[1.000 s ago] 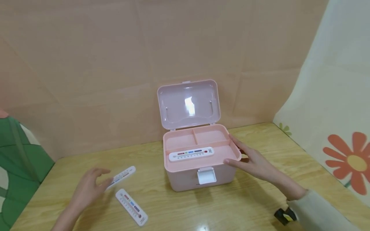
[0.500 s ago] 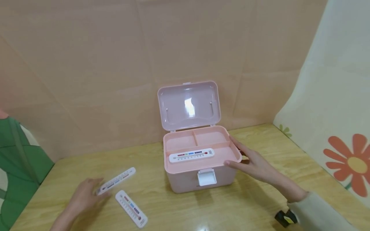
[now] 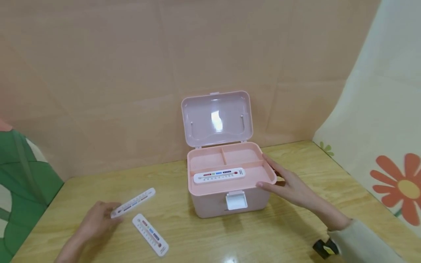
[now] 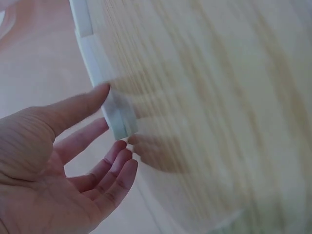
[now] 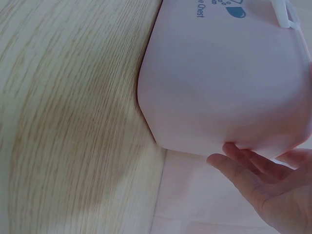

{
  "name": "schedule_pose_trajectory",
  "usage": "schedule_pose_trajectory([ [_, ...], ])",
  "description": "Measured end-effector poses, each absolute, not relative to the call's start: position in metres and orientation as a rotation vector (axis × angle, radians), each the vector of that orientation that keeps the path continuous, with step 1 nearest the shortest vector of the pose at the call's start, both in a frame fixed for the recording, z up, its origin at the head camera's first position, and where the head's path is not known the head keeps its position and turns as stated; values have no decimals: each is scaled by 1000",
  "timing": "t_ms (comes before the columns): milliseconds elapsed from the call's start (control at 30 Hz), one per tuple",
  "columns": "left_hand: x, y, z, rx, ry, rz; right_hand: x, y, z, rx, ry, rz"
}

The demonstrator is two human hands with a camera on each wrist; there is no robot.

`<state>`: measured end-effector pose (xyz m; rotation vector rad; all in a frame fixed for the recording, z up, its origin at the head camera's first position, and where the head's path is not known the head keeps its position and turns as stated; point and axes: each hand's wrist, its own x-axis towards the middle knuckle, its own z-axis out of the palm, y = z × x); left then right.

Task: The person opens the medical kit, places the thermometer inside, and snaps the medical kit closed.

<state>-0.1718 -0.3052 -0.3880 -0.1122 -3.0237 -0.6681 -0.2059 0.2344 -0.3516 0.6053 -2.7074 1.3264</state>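
At the left, my left hand [image 3: 98, 221] pinches the near end of a flat white thermometer [image 3: 136, 201] between thumb and fingers. In the left wrist view, the thumb lies over its end, and the lower fingers curl loosely beneath. A second white thermometer [image 3: 150, 234] lies on the table just right of this hand. The pink medicine box [image 3: 210, 206] has its lid up, and a third thermometer [image 3: 219, 175] lies in its front compartment. My right hand [image 3: 292, 187] rests on the box's right side, thumb at the front corner, fingers fairly straight along the wall.
The raised lid [image 3: 217, 118] leans back near the beige cloth [image 3: 115, 91] behind the table. Two rear compartments sit behind the tray's divider. A small black and yellow object [image 3: 325, 249] is beside the right sleeve [image 3: 361, 241]. Flower-patterned cloth [image 3: 388, 120] borders the right.
My left hand has closed its thumb and fingers on the near end of the left thermometer, after reaching down and slightly left. My right hand stays on the box.
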Motion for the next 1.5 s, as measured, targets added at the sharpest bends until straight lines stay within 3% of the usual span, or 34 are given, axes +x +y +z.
schedule_pose_trajectory([
  [1500, -163, -284, -373, -171, -2644, -818, -205, 234, -352, 557, -2711, 1324],
])
